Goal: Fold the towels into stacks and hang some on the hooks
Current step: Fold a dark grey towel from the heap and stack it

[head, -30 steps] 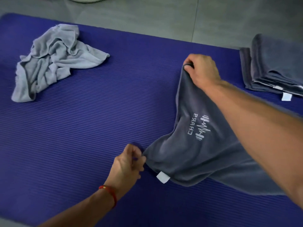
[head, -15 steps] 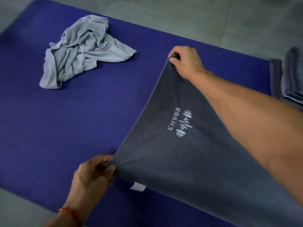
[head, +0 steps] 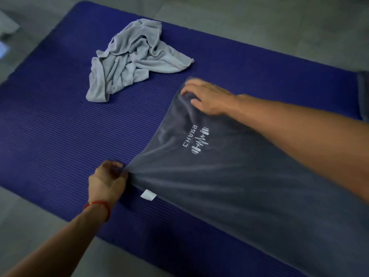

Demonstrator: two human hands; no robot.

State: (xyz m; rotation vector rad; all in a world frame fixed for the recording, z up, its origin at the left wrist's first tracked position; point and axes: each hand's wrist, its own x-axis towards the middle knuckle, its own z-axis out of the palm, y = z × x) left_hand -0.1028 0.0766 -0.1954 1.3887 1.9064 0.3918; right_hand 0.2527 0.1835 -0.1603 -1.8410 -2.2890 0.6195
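A dark grey towel [head: 229, 186] with a white embroidered logo lies spread over the purple mat [head: 60, 136], reaching from the middle to the lower right. My left hand [head: 108, 179] pinches its near left corner, beside a white label [head: 148, 194]. My right hand [head: 207, 96] lies flat with straight fingers on the towel's far left corner, pressing it down. A crumpled light grey towel [head: 135, 60] sits on the mat beyond, apart from both hands.
The mat lies on a grey tiled floor [head: 259, 23]. At the right edge of the view a sliver of dark grey folded towels [head: 363, 92] shows. A pale object [head: 4, 37] sits on the floor at far left.
My right hand has let go of the far corner it was gripping and now lies flat on it. The towel has come down onto the mat. The view has swung left.
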